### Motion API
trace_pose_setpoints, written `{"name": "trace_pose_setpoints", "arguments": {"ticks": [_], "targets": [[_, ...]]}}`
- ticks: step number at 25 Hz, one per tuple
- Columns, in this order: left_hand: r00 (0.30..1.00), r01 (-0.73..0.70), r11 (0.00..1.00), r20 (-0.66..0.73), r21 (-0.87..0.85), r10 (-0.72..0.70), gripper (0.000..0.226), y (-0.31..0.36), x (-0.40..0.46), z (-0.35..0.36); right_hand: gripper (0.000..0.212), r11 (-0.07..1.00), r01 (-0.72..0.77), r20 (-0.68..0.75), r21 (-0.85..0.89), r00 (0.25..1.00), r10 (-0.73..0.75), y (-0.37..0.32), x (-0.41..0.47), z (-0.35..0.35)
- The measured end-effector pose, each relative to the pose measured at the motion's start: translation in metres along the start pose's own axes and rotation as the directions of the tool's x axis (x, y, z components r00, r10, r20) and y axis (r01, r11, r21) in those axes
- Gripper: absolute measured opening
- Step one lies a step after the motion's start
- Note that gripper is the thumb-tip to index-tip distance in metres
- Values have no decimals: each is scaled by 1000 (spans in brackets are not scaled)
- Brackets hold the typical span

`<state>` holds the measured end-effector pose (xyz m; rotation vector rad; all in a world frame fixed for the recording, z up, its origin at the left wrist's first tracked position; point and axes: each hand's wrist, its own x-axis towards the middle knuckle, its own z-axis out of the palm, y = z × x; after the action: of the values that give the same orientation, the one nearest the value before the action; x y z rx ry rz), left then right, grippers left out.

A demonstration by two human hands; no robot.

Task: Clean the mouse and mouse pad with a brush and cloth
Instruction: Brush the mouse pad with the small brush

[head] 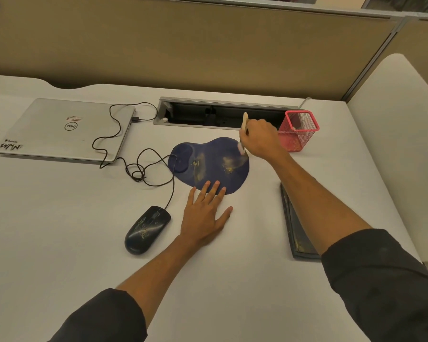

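A person's left hand [205,215] lies flat at the near edge of the blue mouse pad [209,164], fingertips spread on it, apparently to pin the pad while it is brushed. Left of the pad and nearer, the dusty black mouse [146,229] waits aside, its cable trailing toward a closed Dell laptop [59,130]. A dark folded cloth [297,228] sits right of the pad. At the pad's far right edge, the right hand [261,139] grips a wooden-handled brush [244,129], bristles down on yellowish dust. Just beyond, a pink mesh pen holder [298,130].
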<state>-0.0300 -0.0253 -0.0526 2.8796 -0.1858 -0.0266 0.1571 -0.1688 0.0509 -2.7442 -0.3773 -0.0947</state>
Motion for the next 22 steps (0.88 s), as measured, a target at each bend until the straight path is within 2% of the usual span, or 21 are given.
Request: {"name": "trace_pose_setpoints", "arguments": {"ticks": [2,3,5,7,9,11,13,15,17,19,22], "targets": [[1000,-2,1000,-3,0,2,68,0,0,0,30,993,27,20,119,999,-29,-6,-2,1],[1000,-4,1000,-3,-2,4,69,0,1,-1,30,993,28,62,111,997,-35,-6,-7,2],[1000,-8,1000,-1,-2,8,69,0,0,-1,32,999,22,118,-50,993,-16,3,-12,2],[1000,-1,1000,-10,-4,1,68,1,1,-1,32,989,44,58,-143,998,-36,4,-8,-7],[1000,-1,1000,-17,-15,1,67,1,1,-1,33,996,89,42,-17,995,-89,-7,-7,-3],[1000,0,1000,-9,-11,0,66,0,1,0,34,993,94,110,68,989,-102,-17,-18,9],[1000,0,1000,-4,-17,0,66,0,0,0,36,995,80,151,-53,986,-71,-10,-23,12],[1000,4,1000,-21,-22,-4,66,1,0,0,34,986,82,83,-146,994,-71,-6,-17,1],[1000,4,1000,-24,-23,-4,66,1,0,0,32,992,106,49,-73,994,-103,-11,-15,3],[1000,5,1000,-10,-19,-5,66,0,0,0,32,997,82,107,8,991,-83,-16,-26,11],[1000,9,1000,1,-27,-9,67,1,1,0,33,991,65,86,-115,995,-55,-9,-30,12]]}}
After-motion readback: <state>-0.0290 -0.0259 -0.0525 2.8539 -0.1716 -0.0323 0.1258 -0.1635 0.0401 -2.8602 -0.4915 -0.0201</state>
